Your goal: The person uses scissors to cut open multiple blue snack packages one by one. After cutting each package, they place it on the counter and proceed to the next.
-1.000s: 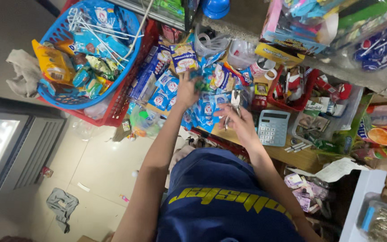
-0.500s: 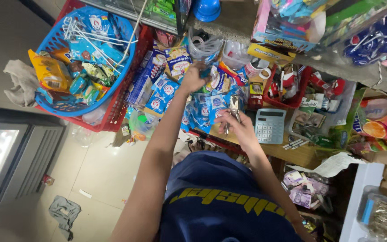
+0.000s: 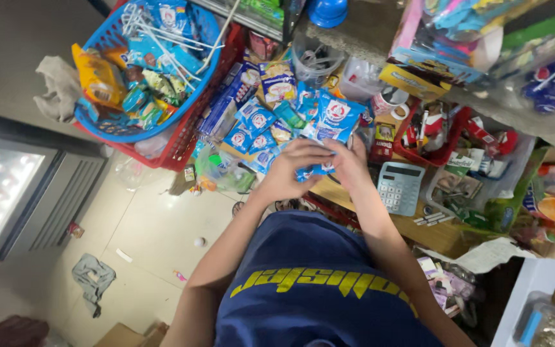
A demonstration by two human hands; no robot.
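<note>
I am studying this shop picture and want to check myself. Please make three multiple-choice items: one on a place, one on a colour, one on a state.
1. Where is the calculator?
A. right of the hands
B. inside the basket
C. on the floor

2. What colour is the round basket?
A. green
B. blue
C. white

3. What are the left hand and right hand doing?
A. hanging empty
B. resting apart
C. together on a blue sachet

Answers: 1 A, it lies on the counter beside the right hand. 2 B, its rim is blue. 3 C, both hands meet at the sachet.

A wooden counter (image 3: 438, 234) carries a grey calculator (image 3: 399, 186), a red tray (image 3: 433, 157) of small goods and blue sachets (image 3: 252, 128). On the tiled floor (image 3: 155, 225) lie a grey rag (image 3: 93, 277) and 1 small white ball (image 3: 199, 242).
</note>
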